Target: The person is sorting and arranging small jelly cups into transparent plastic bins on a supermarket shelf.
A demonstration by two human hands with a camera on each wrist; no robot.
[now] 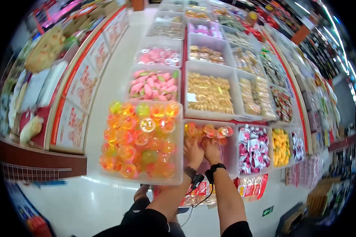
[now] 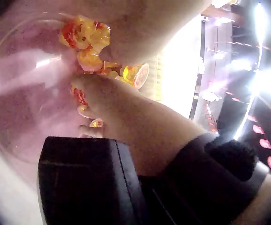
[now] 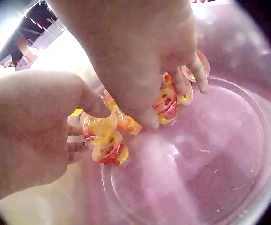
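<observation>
Both hands reach into a translucent plastic bin (image 1: 228, 156), at small jelly cups (image 1: 208, 131) with red and yellow contents gathered along its far end. The left hand (image 1: 194, 153) has its thumb over a jelly cup (image 3: 98, 123), with its fingers bent round behind the cups in the right wrist view. Beside it, the right hand (image 1: 212, 152) holds its thumb and fingers round another jelly cup (image 3: 166, 107). The right hand's fingertips (image 3: 201, 84) point down toward the pinkish bin floor. In the left wrist view, the left hand (image 2: 121, 110) partly hides the cups.
Left of the bin, a heaped bin of orange and yellow jelly cups (image 1: 136, 144) stands higher. To the right are bins of purple-wrapped sweets (image 1: 254, 148) and yellow sweets (image 1: 281, 148). Gold-wrapped packs (image 1: 209, 93) fill the bin beyond. Red packages (image 1: 254, 185) hang in front.
</observation>
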